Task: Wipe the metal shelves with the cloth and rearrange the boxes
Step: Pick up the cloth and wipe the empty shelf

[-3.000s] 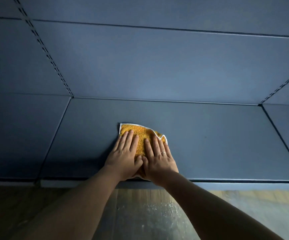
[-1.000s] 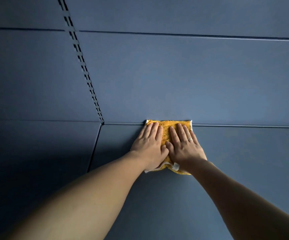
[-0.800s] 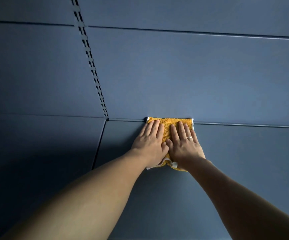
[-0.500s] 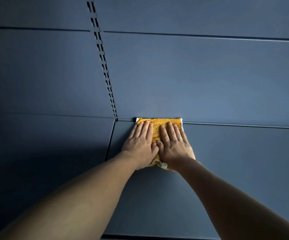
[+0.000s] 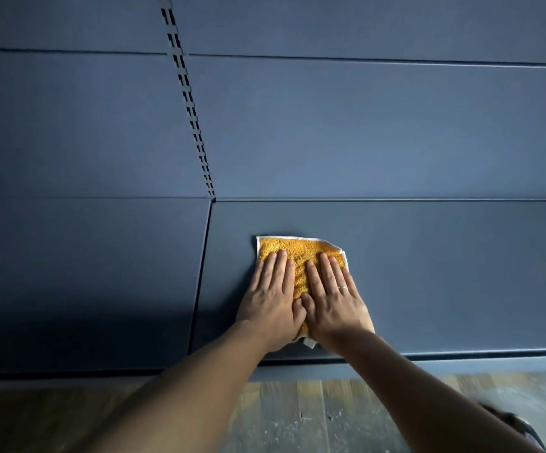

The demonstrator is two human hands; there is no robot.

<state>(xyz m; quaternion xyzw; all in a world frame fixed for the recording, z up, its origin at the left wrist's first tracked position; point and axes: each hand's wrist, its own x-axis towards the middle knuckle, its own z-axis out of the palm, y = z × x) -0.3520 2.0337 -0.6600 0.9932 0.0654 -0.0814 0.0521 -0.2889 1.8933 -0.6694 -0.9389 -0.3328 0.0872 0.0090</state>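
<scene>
Head view: my left hand (image 5: pixel 273 302) and right hand (image 5: pixel 333 305) lie flat, side by side on the cloth (image 5: pixel 301 253), fingers (image 5: pixel 325 269) straight and pressing, gripping nothing. The cloth sits on the shelf (image 5: pixel 445 273) near its left end, its far edge short of the back panel (image 5: pixel 379 132). To wipe well, I should bear down evenly through both palms, overlap each stroke with its neighbour, and not let the loose near corner fold under.

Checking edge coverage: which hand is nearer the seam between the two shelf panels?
Left. The left hand presses the cloth on the side toward the seam; the right hand presses it just beyond, farther right.
</scene>
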